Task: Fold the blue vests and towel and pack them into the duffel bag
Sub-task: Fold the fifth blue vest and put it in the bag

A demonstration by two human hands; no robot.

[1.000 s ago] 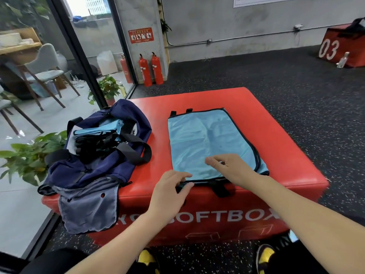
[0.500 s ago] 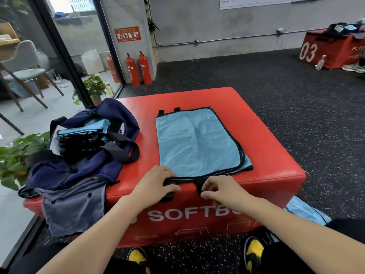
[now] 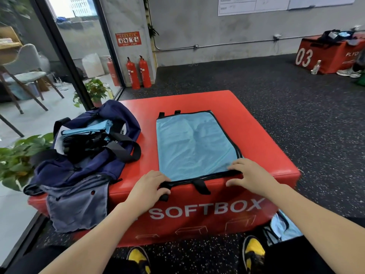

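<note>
While 0.5 s ago both hands met at the blue vest's (image 3: 194,144) near hem, the right hand (image 3: 249,177) now lies spread on its right corner. Left hand (image 3: 148,188) still pinches the left black strap; the vest lies flat on the red bench (image 3: 262,155) beside the duffel bag (image 3: 87,155).

Your path to duffel bag (image 3: 87,155) mouth runs leftward over bare red strip of soft box (image 3: 256,135) between bag and blue vest (image 3: 195,145). Black bag straps (image 3: 126,149) loop across opening on vest side, may snag you. Mouth already part-filled with folded blue and black items (image 3: 87,135). Far and right box top bare. Grey cloth (image 3: 77,202) drapes over near-left corner.
</note>
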